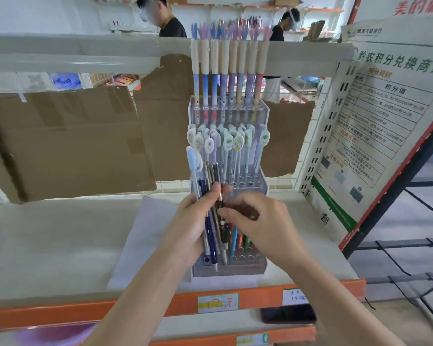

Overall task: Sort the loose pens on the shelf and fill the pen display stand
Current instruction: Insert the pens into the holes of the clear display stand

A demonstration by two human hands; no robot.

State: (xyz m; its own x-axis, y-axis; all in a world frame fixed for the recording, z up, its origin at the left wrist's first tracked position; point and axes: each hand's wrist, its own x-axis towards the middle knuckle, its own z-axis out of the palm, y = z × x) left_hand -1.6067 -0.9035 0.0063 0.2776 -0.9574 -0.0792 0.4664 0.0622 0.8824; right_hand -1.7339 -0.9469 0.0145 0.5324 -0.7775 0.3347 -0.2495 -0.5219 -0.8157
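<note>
Cardboard (68,143) backs the pen display stand (229,267); poster (375,126) beside.

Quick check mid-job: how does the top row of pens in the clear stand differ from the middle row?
The top row of tall pastel pens with cream caps and hand-shaped toppers stands higher and looks longer than the middle row of pale pens with oval cartoon-badge tops. The top row stands straight and evenly spaced; the middle row bunches, with badges overlapping. The top row's barrels are blue, purple and pink; the middle row's are mostly pale blue and white. Both sit upright in the clear acrylic tiered stand.

Bare shelf (48,245) left of pen stand (229,267)
</note>
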